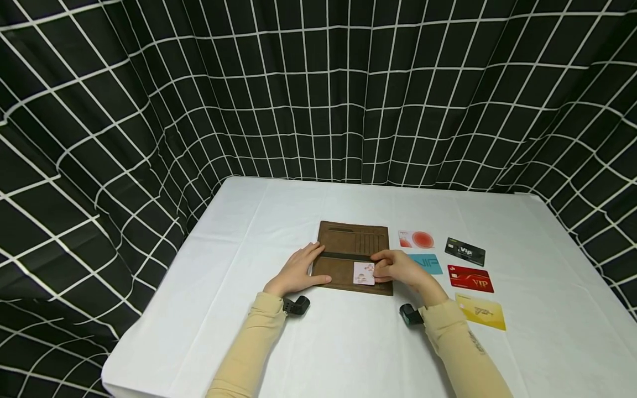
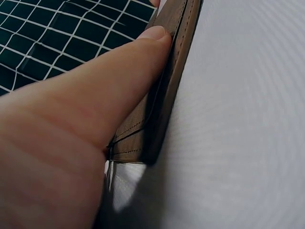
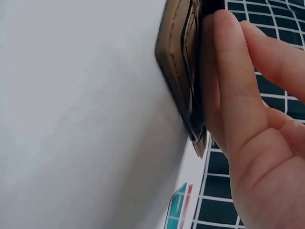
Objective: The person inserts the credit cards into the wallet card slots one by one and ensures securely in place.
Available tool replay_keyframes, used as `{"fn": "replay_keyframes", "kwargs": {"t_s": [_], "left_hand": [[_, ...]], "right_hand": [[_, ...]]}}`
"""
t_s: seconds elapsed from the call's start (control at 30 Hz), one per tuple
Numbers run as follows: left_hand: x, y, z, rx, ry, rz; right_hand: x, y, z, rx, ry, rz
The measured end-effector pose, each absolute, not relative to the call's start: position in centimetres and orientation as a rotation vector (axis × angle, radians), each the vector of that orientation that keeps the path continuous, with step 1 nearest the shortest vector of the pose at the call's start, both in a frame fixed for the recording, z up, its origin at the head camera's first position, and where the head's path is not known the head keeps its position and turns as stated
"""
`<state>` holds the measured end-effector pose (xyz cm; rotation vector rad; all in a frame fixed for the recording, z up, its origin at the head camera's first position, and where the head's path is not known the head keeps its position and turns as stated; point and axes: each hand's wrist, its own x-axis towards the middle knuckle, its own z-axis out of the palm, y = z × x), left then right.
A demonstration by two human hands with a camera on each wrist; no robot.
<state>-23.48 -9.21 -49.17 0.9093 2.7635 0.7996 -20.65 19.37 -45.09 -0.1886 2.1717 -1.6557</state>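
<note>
A brown wallet lies opened out on the white table, its fold running crosswise. My left hand rests at its left side, fingers spread, with the thumb on the lower half and the fingertips near the fold. In the left wrist view that thumb presses the stitched edge. On the lower half is a small white card with a pink floral print. My right hand pinches this card at its right edge, fingers bent over the wallet's right side. The right wrist view shows its fingers against the wallet's pockets.
Right of the wallet lie a white card with a red circle, a blue card partly behind my right hand, a black card, a red card and a yellow card. A black gridded curtain surrounds the table.
</note>
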Motion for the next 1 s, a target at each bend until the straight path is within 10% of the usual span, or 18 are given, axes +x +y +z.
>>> {"fn": "replay_keyframes", "kwargs": {"t_s": [1.0], "left_hand": [[-23.8,-9.1,-49.6,0.877,2.771,0.751]], "right_hand": [[-19.2,19.4,-45.4,-0.286,1.983,-1.68]]}}
